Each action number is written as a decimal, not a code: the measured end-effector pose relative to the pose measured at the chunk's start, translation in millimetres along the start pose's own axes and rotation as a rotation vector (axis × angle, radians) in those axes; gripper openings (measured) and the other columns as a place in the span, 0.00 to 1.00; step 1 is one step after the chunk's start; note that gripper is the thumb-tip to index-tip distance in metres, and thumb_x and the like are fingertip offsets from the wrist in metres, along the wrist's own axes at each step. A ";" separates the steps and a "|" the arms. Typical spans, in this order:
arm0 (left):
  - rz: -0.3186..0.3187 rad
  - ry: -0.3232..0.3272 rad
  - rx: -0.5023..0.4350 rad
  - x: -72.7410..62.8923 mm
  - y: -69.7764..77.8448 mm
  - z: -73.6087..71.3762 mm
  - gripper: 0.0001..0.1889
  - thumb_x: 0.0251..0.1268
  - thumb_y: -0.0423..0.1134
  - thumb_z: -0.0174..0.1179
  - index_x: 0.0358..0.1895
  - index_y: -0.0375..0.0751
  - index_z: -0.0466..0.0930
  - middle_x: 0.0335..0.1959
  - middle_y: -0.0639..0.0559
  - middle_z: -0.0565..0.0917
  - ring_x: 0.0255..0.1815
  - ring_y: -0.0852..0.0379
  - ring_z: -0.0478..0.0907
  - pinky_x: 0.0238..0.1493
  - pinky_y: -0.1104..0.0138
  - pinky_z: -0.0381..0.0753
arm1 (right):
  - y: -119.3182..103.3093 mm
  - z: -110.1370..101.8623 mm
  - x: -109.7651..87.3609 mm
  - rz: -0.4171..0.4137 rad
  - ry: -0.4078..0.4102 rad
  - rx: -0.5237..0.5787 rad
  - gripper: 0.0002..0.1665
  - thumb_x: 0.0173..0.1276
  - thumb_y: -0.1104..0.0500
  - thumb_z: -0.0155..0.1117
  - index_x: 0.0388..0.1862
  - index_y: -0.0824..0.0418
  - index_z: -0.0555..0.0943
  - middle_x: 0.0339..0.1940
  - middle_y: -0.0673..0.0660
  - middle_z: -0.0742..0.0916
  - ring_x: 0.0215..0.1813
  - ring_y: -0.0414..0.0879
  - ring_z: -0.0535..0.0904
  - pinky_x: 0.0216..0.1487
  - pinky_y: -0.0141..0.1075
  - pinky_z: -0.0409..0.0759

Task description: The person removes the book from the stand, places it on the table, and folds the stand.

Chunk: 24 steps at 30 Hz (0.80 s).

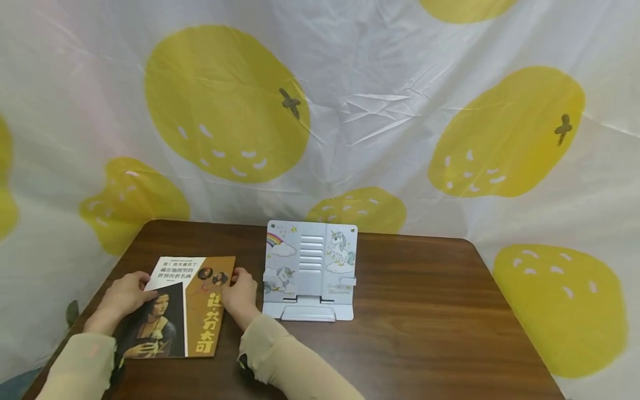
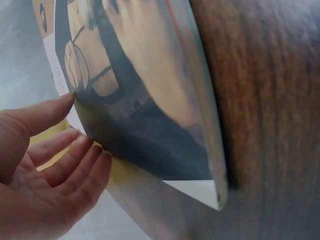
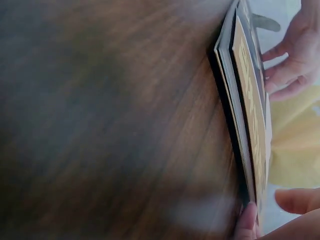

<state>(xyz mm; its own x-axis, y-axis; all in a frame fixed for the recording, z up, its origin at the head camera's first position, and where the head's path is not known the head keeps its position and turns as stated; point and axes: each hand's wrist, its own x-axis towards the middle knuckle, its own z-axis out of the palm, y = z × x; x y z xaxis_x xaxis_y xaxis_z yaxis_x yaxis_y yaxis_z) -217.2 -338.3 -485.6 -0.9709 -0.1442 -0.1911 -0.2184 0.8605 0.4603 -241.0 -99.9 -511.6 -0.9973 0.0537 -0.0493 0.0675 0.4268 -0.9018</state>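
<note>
A white cloth printed with large yellow fruit hangs behind a dark brown wooden table, where a white bookstand with unicorn pictures stands just beside the right hand. At the table's left, the left hand pinches one edge of a brown, white and black book; the right touches its opposite edge, its grip unclear.

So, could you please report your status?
Left grip and right grip at opposite edges of rectangular brown, white and black paper book. White rectangular unicorn-printed stand beside it, not blocking.
</note>
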 end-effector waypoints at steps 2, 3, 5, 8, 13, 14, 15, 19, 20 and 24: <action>0.006 -0.037 0.013 -0.2 0.3 2.1 0.31 0.60 0.40 0.66 0.57 0.17 0.66 0.42 0.26 0.76 0.41 0.35 0.75 0.42 0.44 0.73 | 2.1 -3.5 -3.5 -0.029 -0.022 -0.003 0.27 0.57 0.66 0.69 0.57 0.64 0.78 0.41 0.55 0.83 0.45 0.49 0.78 0.47 0.41 0.78; 0.004 -0.051 0.023 -0.1 0.8 2.6 0.33 0.60 0.42 0.66 0.58 0.18 0.65 0.45 0.25 0.75 0.43 0.33 0.74 0.43 0.42 0.72 | 3.1 -5.4 -5.0 -0.050 -0.039 -0.005 0.28 0.58 0.63 0.71 0.59 0.64 0.77 0.43 0.56 0.84 0.47 0.50 0.79 0.48 0.41 0.78; 0.008 -0.068 0.041 -0.3 0.8 3.1 0.37 0.61 0.46 0.66 0.61 0.18 0.63 0.52 0.21 0.72 0.48 0.30 0.73 0.46 0.39 0.71 | 3.9 -9.8 -8.4 -0.083 -0.089 -0.011 0.34 0.60 0.57 0.72 0.63 0.64 0.73 0.48 0.58 0.83 0.51 0.52 0.79 0.51 0.42 0.78; 0.022 -0.067 0.059 -3.0 -0.5 1.6 0.42 0.62 0.52 0.64 0.64 0.17 0.60 0.58 0.18 0.66 0.53 0.25 0.69 0.49 0.35 0.68 | 2.9 -16.8 -14.1 -0.130 -0.183 -0.025 0.39 0.64 0.48 0.69 0.69 0.63 0.68 0.58 0.60 0.80 0.60 0.53 0.76 0.58 0.44 0.75; 0.045 -0.029 0.056 -9.8 2.8 3.8 0.45 0.66 0.58 0.58 0.68 0.19 0.55 0.61 0.15 0.57 0.59 0.19 0.60 0.50 0.31 0.65 | 3.1 -31.9 -23.3 -0.218 -0.227 -0.113 0.38 0.69 0.47 0.62 0.73 0.61 0.64 0.66 0.60 0.76 0.67 0.53 0.70 0.65 0.45 0.69; 0.046 -0.022 0.055 -11.2 5.0 4.8 0.45 0.67 0.58 0.57 0.68 0.19 0.54 0.61 0.16 0.56 0.59 0.18 0.59 0.49 0.30 0.64 | 2.7 -35.8 -24.9 -0.237 -0.228 -0.133 0.37 0.69 0.49 0.62 0.73 0.61 0.64 0.66 0.60 0.75 0.67 0.53 0.70 0.66 0.45 0.68; 0.049 -0.017 0.059 -12.5 7.6 5.7 0.45 0.67 0.59 0.56 0.69 0.20 0.54 0.62 0.16 0.55 0.60 0.18 0.58 0.49 0.29 0.64 | 2.0 -40.4 -26.3 -0.257 -0.229 -0.153 0.37 0.69 0.50 0.62 0.72 0.61 0.65 0.66 0.60 0.76 0.67 0.53 0.70 0.66 0.44 0.68; 0.064 -0.005 0.070 -16.4 21.9 7.2 0.47 0.67 0.64 0.52 0.70 0.22 0.54 0.64 0.17 0.53 0.62 0.18 0.55 0.48 0.28 0.63 | -4.3 -63.0 -30.3 -0.334 -0.251 -0.205 0.33 0.68 0.55 0.62 0.70 0.62 0.67 0.66 0.58 0.76 0.67 0.51 0.70 0.67 0.41 0.66; 0.068 -0.003 0.070 -17.5 26.5 6.7 0.48 0.67 0.66 0.51 0.70 0.23 0.54 0.65 0.17 0.53 0.62 0.18 0.54 0.48 0.27 0.63 | -6.1 -69.6 -31.3 -0.352 -0.259 -0.212 0.32 0.68 0.56 0.62 0.70 0.62 0.68 0.66 0.58 0.76 0.68 0.51 0.70 0.67 0.42 0.66; 0.094 0.011 0.064 -21.5 46.2 5.7 0.47 0.67 0.66 0.50 0.71 0.25 0.55 0.66 0.17 0.51 0.64 0.18 0.52 0.48 0.27 0.63 | -9.8 -96.3 -34.1 -0.409 -0.290 -0.235 0.29 0.70 0.57 0.60 0.68 0.62 0.69 0.66 0.58 0.75 0.68 0.50 0.69 0.68 0.41 0.65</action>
<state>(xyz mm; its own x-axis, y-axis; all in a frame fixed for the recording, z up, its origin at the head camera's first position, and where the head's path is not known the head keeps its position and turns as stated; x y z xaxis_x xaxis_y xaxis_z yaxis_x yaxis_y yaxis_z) -205.8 -292.7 -465.1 -0.9879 -0.0665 -0.1400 -0.1200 0.8999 0.4194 -205.0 -18.9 -459.7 -0.9080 -0.3952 0.1389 -0.3557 0.5522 -0.7540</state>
